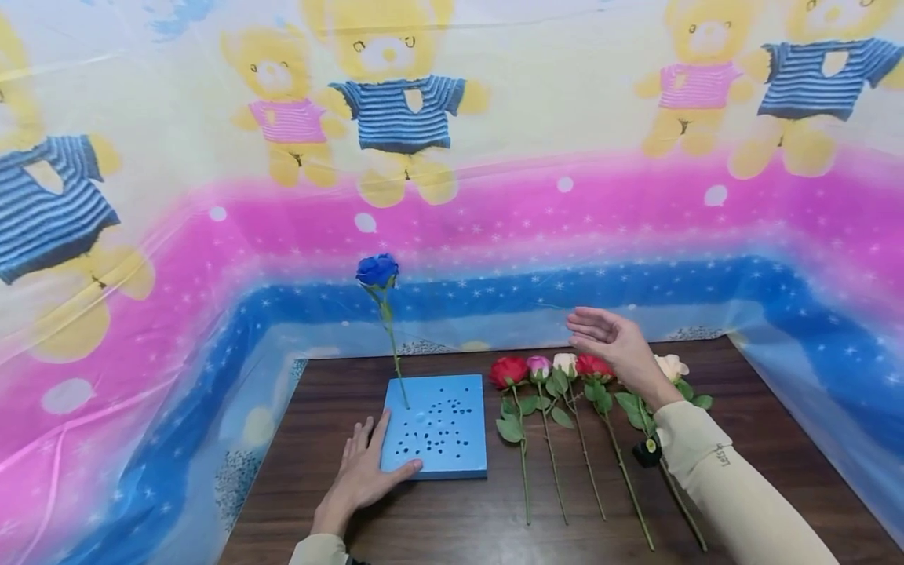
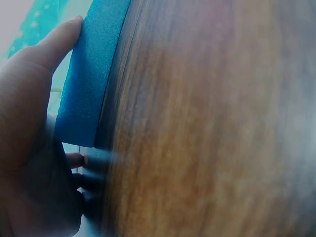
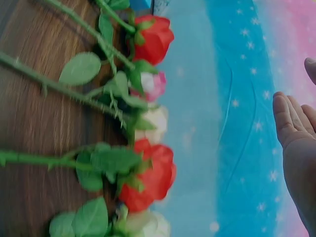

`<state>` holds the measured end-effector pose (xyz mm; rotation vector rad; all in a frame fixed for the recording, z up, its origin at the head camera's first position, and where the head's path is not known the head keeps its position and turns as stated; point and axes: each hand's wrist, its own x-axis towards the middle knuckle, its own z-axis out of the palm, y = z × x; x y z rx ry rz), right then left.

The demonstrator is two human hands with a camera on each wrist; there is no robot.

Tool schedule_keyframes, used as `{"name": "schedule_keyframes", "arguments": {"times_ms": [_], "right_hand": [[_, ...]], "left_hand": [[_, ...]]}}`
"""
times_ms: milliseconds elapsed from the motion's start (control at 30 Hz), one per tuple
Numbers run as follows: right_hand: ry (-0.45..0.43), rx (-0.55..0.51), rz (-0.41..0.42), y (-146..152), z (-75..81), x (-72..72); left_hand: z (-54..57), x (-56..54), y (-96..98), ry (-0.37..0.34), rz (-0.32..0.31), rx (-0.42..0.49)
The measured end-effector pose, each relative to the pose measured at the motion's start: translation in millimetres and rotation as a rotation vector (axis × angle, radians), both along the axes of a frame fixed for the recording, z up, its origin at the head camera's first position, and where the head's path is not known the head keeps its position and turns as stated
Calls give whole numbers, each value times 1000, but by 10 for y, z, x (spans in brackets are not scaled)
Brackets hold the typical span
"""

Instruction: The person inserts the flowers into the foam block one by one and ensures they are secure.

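My left hand (image 1: 363, 471) braces the near-left corner of a light blue foam block (image 1: 452, 463) pitted with many small holes. Its thumb lies along the front edge and the other fingers along the left side; the left wrist view shows the block's side (image 2: 96, 74) close to the thumb. A blue rose (image 1: 377, 270) stands nearly upright in the block, its stem in the far-left part. Raised over the flower heads, my right hand (image 1: 621, 353) holds nothing, fingers extended. Beneath it lies a red rose (image 1: 593, 366), partly hidden by the hand.
Several more roses lie in a row right of the block: a red one (image 1: 508, 371), a pink one (image 1: 538, 367) and cream ones (image 1: 565, 363), stems toward the near edge. The dark wooden table (image 1: 282, 471) ends at a printed bear curtain (image 1: 494, 314).
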<state>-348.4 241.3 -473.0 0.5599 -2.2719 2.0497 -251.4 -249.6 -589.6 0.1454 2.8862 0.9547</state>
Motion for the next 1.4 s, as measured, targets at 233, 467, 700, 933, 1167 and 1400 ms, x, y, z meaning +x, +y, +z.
{"name": "schedule_keyframes", "arguments": {"times_ms": [233,467,700,933,1167,1400], "right_hand": [[3,33,-86,320,-20,64],[22,74,-130,622,-26,146],[17,110,-187,902,-20,219],[27,183,-265,1144,-43,309],[8,135,-267,1408,-162,387],[21,72,-246,1580,-281,427]], "left_hand": [[-21,-2,9,-13,0,1],[-7,11,2,-23,1,4],[-10,-3,7,-26,3,2],[10,-3,17,-26,1,11],[6,11,13,-41,1,0],[15,-12,14,-33,0,-3]]}}
